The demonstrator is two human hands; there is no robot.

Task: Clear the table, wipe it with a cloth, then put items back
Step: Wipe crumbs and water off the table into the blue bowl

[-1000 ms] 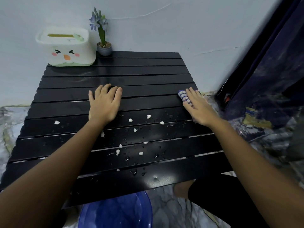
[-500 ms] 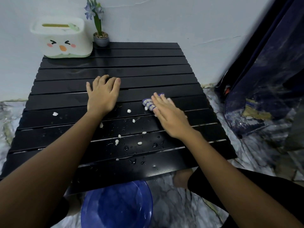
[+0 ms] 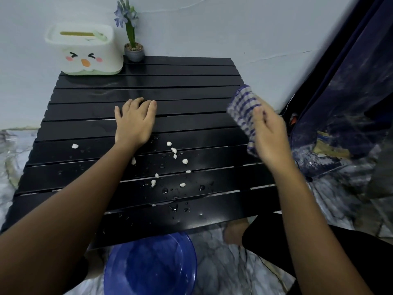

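Right hand [image 3: 269,137] clamped on striped cloth [image 3: 244,111], raised above table [image 3: 180,94] edge, left hand [image 3: 135,122] flat on slats, fingers together, white crumbs [image 3: 174,150] between hands, tissue box [image 3: 85,50] beyond left hand.

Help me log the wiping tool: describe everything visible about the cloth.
The cloth is a small woven-looking rag with blue and pale grey stripes, bunched and blurred. The right hand grips its lower part and holds it above the right edge of the black slatted table; it seems to touch nothing but that hand.
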